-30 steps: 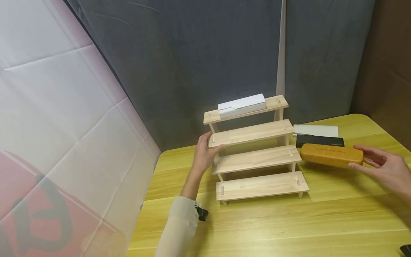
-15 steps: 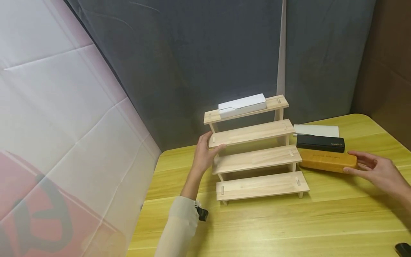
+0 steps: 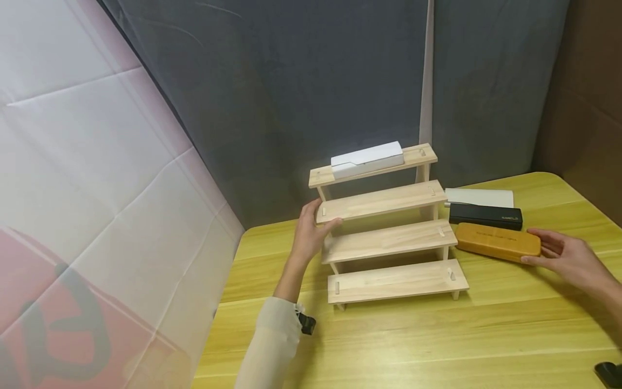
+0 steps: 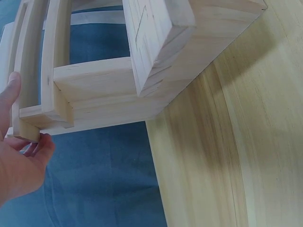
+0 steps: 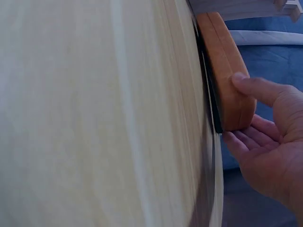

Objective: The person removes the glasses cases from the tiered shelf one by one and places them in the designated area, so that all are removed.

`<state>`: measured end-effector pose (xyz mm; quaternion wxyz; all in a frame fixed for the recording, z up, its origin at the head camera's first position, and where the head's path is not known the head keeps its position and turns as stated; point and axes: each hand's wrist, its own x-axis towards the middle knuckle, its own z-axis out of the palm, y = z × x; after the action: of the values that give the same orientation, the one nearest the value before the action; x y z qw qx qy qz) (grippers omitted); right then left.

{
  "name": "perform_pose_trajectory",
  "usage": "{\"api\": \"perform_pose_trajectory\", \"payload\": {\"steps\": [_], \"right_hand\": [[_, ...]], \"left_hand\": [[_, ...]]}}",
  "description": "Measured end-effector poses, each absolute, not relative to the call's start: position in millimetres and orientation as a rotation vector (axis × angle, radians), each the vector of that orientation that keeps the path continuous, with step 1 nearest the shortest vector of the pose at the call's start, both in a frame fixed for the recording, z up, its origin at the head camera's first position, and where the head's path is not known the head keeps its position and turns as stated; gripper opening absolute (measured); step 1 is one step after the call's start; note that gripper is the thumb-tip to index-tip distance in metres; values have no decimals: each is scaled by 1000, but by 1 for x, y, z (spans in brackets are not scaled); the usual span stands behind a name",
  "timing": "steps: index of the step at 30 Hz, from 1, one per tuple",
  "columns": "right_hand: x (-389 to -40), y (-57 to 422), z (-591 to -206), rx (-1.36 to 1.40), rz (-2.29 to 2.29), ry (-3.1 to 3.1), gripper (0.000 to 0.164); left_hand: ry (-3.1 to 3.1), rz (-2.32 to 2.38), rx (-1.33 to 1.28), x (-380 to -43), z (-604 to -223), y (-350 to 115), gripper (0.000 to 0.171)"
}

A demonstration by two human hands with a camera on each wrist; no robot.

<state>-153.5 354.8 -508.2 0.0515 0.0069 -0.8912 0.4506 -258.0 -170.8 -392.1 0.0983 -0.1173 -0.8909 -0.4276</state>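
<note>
Closely, right fingers (image 5: 253, 139): parted just enough to span one end of an orange case (image 3: 498, 241), the right hand (image 3: 573, 260) pinching it with the thumb on the near side.
Left fingers (image 4: 45, 151): curled round the left end of a wooden rack's second shelf from the top (image 3: 381, 202), the left hand's (image 3: 307, 237) thumb on its front edge.
Orange case: long and round-cornered, at the right of the rack (image 3: 389, 237), lid markings too small to read; whether its underside fully meets the worktop (image 3: 398, 346), one cannot tell.
Black case (image 3: 486, 216): just behind the orange one, small lettering on its front.
Flat white item (image 3: 481, 198): behind the black case, to the right of the rack.
Rack: pale wood, four shelves stepping up from front to back, upright on the worktop.
White box (image 3: 366, 160): lying lengthwise on the top shelf.
Left arm: a cream sleeve (image 3: 269, 340), with a black device (image 3: 306, 323) at the cuff.
Worktop: yellowish, wood-grained.
Surroundings: grey cloth (image 3: 291, 81) behind, a brown panel (image 3: 593, 108) at right, a white covering (image 3: 97, 135) with red and dark markings at left.
</note>
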Motion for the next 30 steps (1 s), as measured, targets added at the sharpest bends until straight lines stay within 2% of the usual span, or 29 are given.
{"api": "perform_pose_trajectory", "payload": {"steps": [12,30], "right_hand": [[-162,351,-505,43,1195,-2788,83],[-173,350,-494,-38,1160,-2894,84]], "left_hand": [[-2624,-1278,-352,-256,-391,-170,86],[-2618,-1271,-354,-257,-392,-170,86]]}}
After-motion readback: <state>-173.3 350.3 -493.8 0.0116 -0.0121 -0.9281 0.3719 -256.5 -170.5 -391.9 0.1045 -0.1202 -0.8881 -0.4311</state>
